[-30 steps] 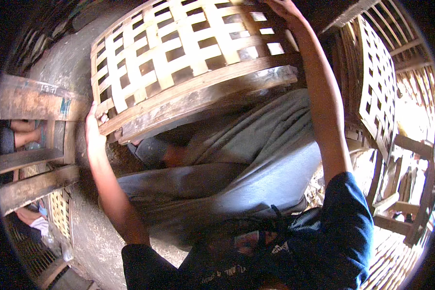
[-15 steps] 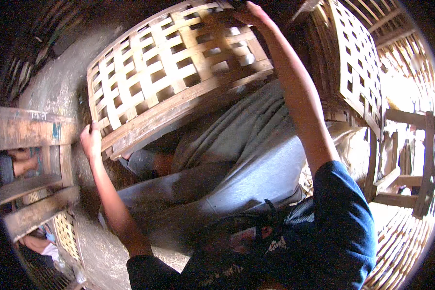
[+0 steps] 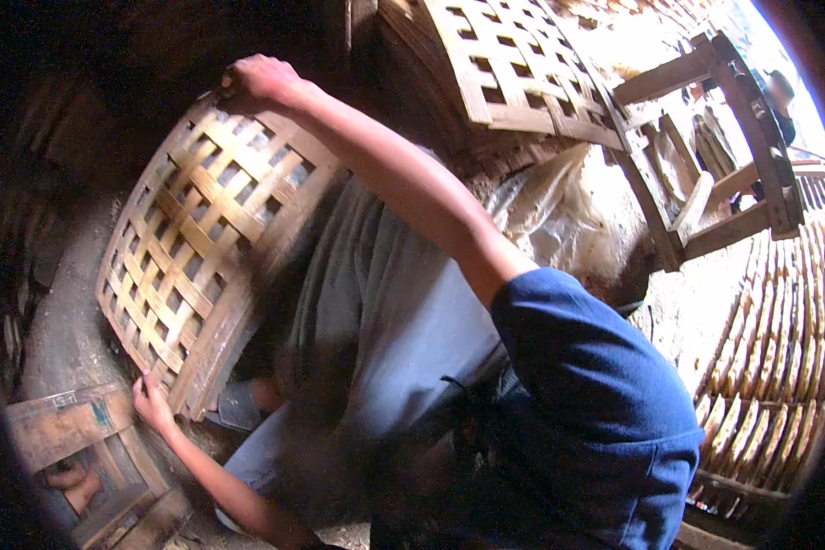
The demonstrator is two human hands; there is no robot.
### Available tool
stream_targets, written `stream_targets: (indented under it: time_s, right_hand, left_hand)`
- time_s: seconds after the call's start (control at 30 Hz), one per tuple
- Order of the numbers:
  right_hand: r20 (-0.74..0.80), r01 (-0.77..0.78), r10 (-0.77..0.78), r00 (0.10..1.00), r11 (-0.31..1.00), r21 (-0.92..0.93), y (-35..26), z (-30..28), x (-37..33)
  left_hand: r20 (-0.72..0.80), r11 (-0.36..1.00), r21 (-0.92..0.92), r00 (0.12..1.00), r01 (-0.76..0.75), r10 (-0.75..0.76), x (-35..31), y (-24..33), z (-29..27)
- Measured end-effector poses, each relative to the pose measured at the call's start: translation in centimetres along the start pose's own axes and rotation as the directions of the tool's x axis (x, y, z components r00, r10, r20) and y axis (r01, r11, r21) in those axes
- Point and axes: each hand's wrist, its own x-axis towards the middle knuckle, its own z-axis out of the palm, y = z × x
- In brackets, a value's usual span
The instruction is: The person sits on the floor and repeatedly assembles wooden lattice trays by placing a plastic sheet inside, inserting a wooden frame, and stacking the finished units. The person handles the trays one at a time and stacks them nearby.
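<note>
A woven bamboo lattice rack (image 3: 192, 220) with a wooden frame slants across the left half of the head view, above my bent legs. My right hand (image 3: 264, 81) is closed around the rack's far upper corner. Down at its lower near corner, my left hand (image 3: 154, 403) grips the edge with the fingers partly hidden. Through the gaps in the weave only dark and greyish patches show. My grey trousers (image 3: 422, 284) lie beside the rack's wooden side bar.
Another woven lattice rack (image 3: 475, 92) leans at the upper right above a crumpled plastic sheet (image 3: 559, 215). A wooden frame stand (image 3: 770, 156) rises beside it. Rows of pale strips (image 3: 770, 321) fill the far right. At the lower left is a wooden bench (image 3: 69, 426); a distant person (image 3: 779, 105) appears upper right.
The rack, with both hands still on it, now sits further left and steeper in the picture. The whole view has swung, so the right side shows more of the stand and strips.
</note>
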Motion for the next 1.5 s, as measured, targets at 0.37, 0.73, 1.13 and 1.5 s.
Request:
stream_targets:
  time_s: [0.37, 0.73, 1.13, 1.5]
  right_hand:
    - [-0.129, 0.074, -0.013, 0.992, 0.875, 0.478, -1.9, -11.7, -31.5]
    - [-0.218, -0.091, 0.168, 0.961, 0.942, 0.323, -2.9, -14.0, -42.3]
    - [-0.061, -0.114, 0.174, 0.983, 0.832, 0.543, 0.7, -10.2, -39.9]
    - [0.120, -0.314, 0.292, 0.949, 0.833, 0.454, 0.6, -10.0, -44.2]
  left_hand:
    - [-0.269, 0.999, -0.027, 0.963, 0.018, -0.025, 1.4, -0.5, -2.2]
    - [-0.399, 0.973, -0.144, 0.911, -0.177, 0.107, -0.1, 7.3, -2.3]
    - [-0.403, 0.956, -0.167, 0.901, -0.241, 0.157, -0.5, 5.7, -3.2]
    - [-0.330, 0.948, -0.191, 0.927, -0.253, 0.181, -0.7, 7.4, -1.5]
